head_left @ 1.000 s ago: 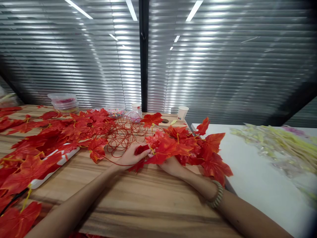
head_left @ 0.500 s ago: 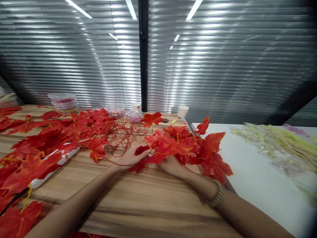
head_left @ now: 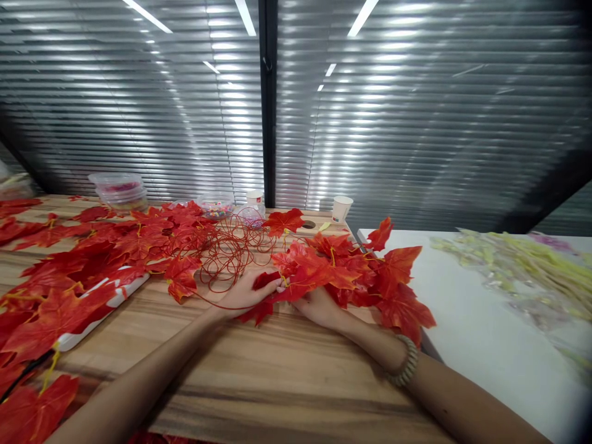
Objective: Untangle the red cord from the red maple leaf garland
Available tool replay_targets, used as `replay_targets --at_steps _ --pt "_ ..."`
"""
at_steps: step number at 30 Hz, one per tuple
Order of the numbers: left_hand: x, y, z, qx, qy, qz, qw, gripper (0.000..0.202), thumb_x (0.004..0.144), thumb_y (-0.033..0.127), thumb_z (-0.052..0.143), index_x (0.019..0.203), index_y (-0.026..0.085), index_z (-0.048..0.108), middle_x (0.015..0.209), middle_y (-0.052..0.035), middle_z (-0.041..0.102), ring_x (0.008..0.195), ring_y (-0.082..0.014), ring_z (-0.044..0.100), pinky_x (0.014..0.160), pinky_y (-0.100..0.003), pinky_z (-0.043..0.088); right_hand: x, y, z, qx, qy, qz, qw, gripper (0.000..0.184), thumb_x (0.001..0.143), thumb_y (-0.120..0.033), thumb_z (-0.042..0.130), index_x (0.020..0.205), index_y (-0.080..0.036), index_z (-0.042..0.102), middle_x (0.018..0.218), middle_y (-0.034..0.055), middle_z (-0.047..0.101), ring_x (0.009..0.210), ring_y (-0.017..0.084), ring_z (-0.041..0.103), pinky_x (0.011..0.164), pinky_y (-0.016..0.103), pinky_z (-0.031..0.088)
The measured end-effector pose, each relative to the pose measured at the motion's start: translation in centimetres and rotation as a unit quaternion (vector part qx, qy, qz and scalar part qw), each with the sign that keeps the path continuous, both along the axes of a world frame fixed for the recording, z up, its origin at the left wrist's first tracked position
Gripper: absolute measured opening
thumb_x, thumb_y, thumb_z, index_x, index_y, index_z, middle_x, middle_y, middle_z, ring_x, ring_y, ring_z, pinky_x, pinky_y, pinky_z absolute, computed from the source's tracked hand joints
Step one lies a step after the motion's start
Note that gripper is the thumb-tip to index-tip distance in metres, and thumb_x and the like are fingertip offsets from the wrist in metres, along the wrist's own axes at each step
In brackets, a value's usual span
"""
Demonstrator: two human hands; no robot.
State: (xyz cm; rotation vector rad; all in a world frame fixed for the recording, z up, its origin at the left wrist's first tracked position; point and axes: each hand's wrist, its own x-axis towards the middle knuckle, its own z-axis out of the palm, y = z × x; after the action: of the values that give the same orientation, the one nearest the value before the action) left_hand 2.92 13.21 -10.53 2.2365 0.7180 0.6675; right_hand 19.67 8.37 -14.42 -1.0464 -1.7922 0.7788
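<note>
My left hand (head_left: 245, 293) lies on the wooden table (head_left: 277, 376), fingers pinched on a red artificial maple leaf (head_left: 264, 285) at the edge of a leaf pile (head_left: 365, 277). My right hand (head_left: 319, 306) sits just right of it, tucked under the leaves, its fingers hidden by them. A beaded bracelet (head_left: 404, 370) circles the right wrist. A tangle of thin red wire (head_left: 231, 253) lies just beyond the left hand.
More red leaves (head_left: 69, 277) cover the table's left side, over a white tray (head_left: 115, 299). Stacked plastic containers (head_left: 121, 191), a bead bowl (head_left: 215, 207) and paper cups (head_left: 341, 209) stand at the far edge. Pale yellow foliage (head_left: 522, 271) lies on a white table (head_left: 481, 333) to the right.
</note>
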Motion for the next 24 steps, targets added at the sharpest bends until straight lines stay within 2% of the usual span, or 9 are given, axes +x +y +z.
replay_targets --at_steps 7,13,19,24 --pt "0.01 0.06 0.03 0.005 0.004 0.000 1.000 0.025 0.085 0.032 0.043 0.081 0.013 0.060 0.076 -0.0032 0.062 0.075 -0.0158 0.053 0.072 -0.026 0.043 -0.15 0.01 -0.25 -0.005 0.003 -0.027 1.000 0.027 0.080 -0.033 0.048 0.099 -0.019 0.061 0.110 0.0071 0.062 0.101 0.025 0.057 0.084 0.041 0.047" --pt "0.02 0.15 -0.11 -0.001 0.005 -0.013 1.000 0.024 0.085 0.029 0.042 0.076 0.013 0.057 0.075 -0.0025 0.059 0.070 -0.0138 0.050 0.068 -0.025 0.042 -0.13 -0.06 -0.05 -0.009 -0.003 -0.021 1.000 0.028 0.080 -0.034 0.048 0.098 -0.017 0.062 0.108 0.0084 0.063 0.095 0.024 0.060 0.082 0.039 0.048" --pt "-0.04 0.17 -0.26 -0.004 0.008 -0.016 1.000 0.025 0.086 0.029 0.041 0.080 0.012 0.058 0.079 -0.0033 0.060 0.073 -0.0145 0.051 0.071 -0.026 0.041 -0.11 -0.07 0.03 -0.017 -0.021 -0.016 1.000 0.025 0.081 -0.032 0.046 0.090 -0.016 0.063 0.097 0.0081 0.067 0.084 0.023 0.062 0.078 0.039 0.049" --pt "-0.07 0.33 -0.37 0.004 0.013 -0.024 1.000 0.026 0.086 0.029 0.040 0.075 0.013 0.057 0.074 -0.0017 0.057 0.070 -0.0134 0.050 0.068 -0.024 0.040 -0.06 -0.04 -0.03 -0.020 -0.024 -0.015 0.999 0.024 0.081 -0.029 0.047 0.092 -0.017 0.064 0.101 0.0071 0.067 0.087 0.023 0.062 0.080 0.039 0.048"
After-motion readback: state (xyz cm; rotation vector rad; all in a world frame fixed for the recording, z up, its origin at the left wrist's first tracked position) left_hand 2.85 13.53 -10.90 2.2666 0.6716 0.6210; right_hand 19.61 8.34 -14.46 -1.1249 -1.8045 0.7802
